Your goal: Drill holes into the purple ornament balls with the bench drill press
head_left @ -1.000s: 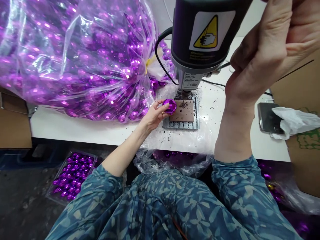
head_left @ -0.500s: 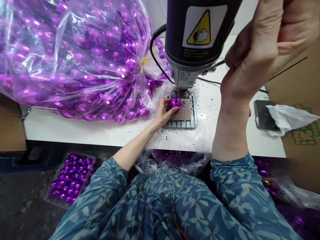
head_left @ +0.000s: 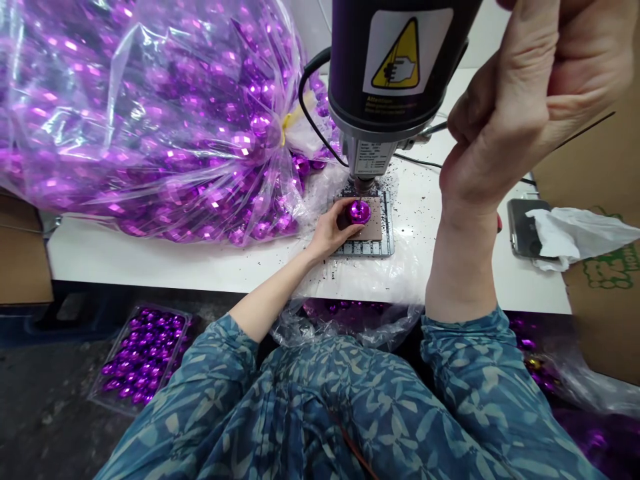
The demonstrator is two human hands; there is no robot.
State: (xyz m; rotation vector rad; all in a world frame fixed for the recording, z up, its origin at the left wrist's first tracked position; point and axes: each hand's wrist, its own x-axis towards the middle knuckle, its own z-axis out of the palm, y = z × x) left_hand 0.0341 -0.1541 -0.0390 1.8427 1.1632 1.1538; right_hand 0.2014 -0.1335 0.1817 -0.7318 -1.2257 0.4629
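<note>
Brightly faceted purple ball, flat board, crinkled plastic bag

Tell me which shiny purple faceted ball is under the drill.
The shiny purple faceted ball held in the left hand, below the black cylindrical drill; the other visible ones, like those in the large clear plastic bag, are not held.

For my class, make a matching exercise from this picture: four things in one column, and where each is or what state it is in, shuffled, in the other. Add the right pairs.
Things
1. faceted ball
2. warning sticker
3. white tissue
4. clear tray

Places and states
A. lying partly over a dark flat device
B. filled with purple balls
C. held in the left hand
D. stuck on the black machine housing

Right pairs: 1-C, 2-D, 3-A, 4-B
</note>
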